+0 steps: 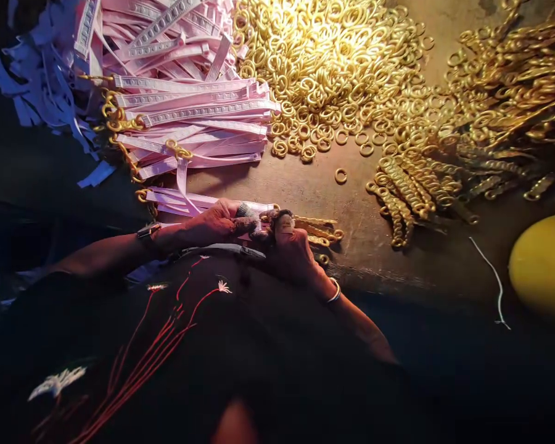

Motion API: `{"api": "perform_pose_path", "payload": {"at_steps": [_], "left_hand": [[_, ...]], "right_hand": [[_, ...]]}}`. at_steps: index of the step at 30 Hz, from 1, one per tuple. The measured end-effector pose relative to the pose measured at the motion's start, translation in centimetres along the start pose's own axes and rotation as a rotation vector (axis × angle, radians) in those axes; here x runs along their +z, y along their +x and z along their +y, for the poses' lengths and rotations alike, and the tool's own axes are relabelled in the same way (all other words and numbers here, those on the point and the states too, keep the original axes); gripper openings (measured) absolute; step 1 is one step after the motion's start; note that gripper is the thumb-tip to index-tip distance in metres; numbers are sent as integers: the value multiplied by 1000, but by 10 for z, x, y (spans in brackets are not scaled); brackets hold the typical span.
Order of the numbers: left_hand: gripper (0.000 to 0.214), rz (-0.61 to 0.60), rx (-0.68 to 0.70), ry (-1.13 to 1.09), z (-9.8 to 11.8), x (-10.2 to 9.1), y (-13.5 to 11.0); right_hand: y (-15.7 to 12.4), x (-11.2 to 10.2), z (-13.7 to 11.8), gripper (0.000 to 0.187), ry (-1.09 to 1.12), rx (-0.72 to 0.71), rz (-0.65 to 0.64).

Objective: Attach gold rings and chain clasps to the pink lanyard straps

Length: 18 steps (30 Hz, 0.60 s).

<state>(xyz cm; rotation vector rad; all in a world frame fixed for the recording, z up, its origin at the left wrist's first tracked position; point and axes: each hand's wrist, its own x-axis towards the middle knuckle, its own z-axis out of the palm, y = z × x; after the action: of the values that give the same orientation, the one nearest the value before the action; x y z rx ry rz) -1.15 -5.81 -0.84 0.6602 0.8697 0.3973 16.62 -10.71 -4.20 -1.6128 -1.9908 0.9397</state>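
a: what is far over at ten o'clock?
b: a heap of blue strips (pixel 37 86). next to it, at eleven o'clock, is a big pile of pink straps (pixel 189 105). some have gold bits on their ends.
a: where is the left hand (pixel 213 225)?
b: near the middle of the table (pixel 305 191), just under the pink pile. it has a watch (pixel 148 231) on its wrist. it lies on one pink strap (pixel 189 200) that sits apart from the pile.
a: are its fingers open?
b: no, they are bent tight and touch the strap's end. i cannot tell if they grip it.
a: and the right hand (pixel 293 253)?
b: it is touching the left hand, on its four o'clock side. it wears a bangle (pixel 335 291). its fingers are curled shut too. it is too dark to see what they pinch.
a: what pokes out beside it?
b: a few gold chain bits (pixel 317 229), at its three o'clock side.
a: what is at twelve o'clock?
b: a huge shiny heap of gold rings (pixel 324 55). one loose ring (pixel 341 176) lies alone below it.
a: and at two o'clock?
b: a pile of gold chains (pixel 490 111).
a: anything at four o'clock?
b: a white thread (pixel 490 271), and then a round yellow thing (pixel 543 265) at the edge.
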Motion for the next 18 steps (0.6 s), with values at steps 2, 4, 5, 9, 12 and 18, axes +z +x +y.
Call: {"api": "perform_pose_path", "payload": {"at_steps": [2, 4, 5, 9, 12, 18], "left_hand": [[22, 77, -17, -24, -1, 4, 0], [23, 120, -46, -58, -3, 5, 4], [24, 118, -62, -76, -5, 4, 6], [30, 69, -88, -140, -15, -1, 14], [31, 34, -48, -146, -16, -5, 18], [22, 48, 118, 397, 24, -22, 28]], "right_hand": [[0, 1, 1, 35, 166, 47, -44], [3, 2, 1, 31, 297, 38, -124], [5, 2, 1, 28, 328, 24, -154], [13, 3, 3, 26, 266, -29, -235], [20, -1, 2, 27, 205, -66, -233], [35, -27, 3, 38, 193, -57, -128]]}}
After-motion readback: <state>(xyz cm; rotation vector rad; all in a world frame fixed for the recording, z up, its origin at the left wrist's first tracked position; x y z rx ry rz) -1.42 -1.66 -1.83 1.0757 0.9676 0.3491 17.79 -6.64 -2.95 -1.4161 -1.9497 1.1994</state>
